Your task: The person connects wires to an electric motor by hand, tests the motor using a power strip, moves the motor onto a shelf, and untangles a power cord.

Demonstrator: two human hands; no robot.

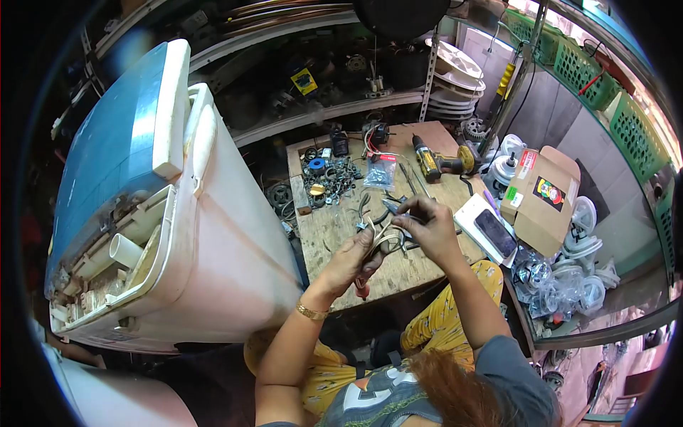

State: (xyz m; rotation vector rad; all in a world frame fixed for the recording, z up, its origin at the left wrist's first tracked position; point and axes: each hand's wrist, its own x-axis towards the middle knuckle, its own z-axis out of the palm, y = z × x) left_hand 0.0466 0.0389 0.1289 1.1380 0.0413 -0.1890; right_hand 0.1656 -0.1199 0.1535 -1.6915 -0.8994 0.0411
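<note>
Over the wooden worktop, my left hand [354,255] is closed around a small bundle of thin wires [384,233], pale and dark ones among them. Just to its right, my right hand [428,226] has thumb and forefinger pinched together at the pale strands; the exact tip they grip is too small to make out. A red end [362,290] shows below my left hand, and what it belongs to is hidden. Dark-handled tools and cable lie on the wood behind and beneath my fingers, partly covered by them.
A yellow-black cordless drill [441,160] lies on the worktop [320,267] near scattered screws and small parts [334,178] and a bagged packet [380,171]. A phone [495,232] and cardboard box [544,199] sit at right. A washing machine [220,235] stands left.
</note>
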